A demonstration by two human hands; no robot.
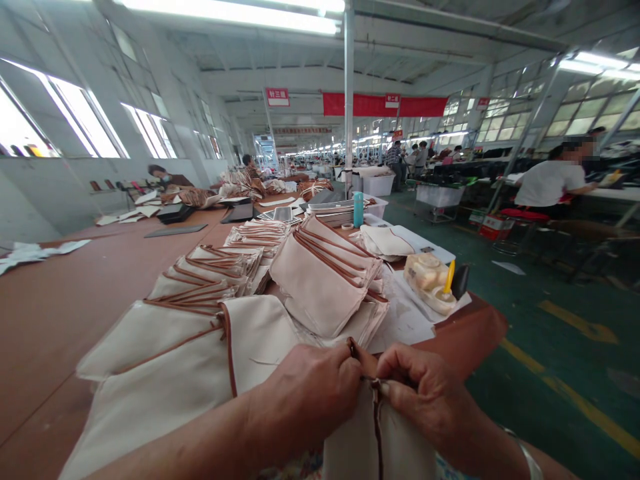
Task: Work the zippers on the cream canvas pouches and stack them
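A cream-coloured piece (405, 443) is held upright below both hands, its top pinched between the left hand (325, 380) and the right hand (425, 393); its front is divided lengthwise by dark brown trim (379, 433).

White glare burns out the windows (75, 107) beyond the left edge of the surface (120, 260) and the overhead tubes (235, 15); past its right edge, the floor (500, 297) lies dim. Wide-angle distortion stretches the margins.

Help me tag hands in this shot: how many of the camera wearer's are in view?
2. The left hand is low, near the picture's middle; the right hand is just right of it. Both grip the brown-trimmed cream panel. Neither is wholly hidden.
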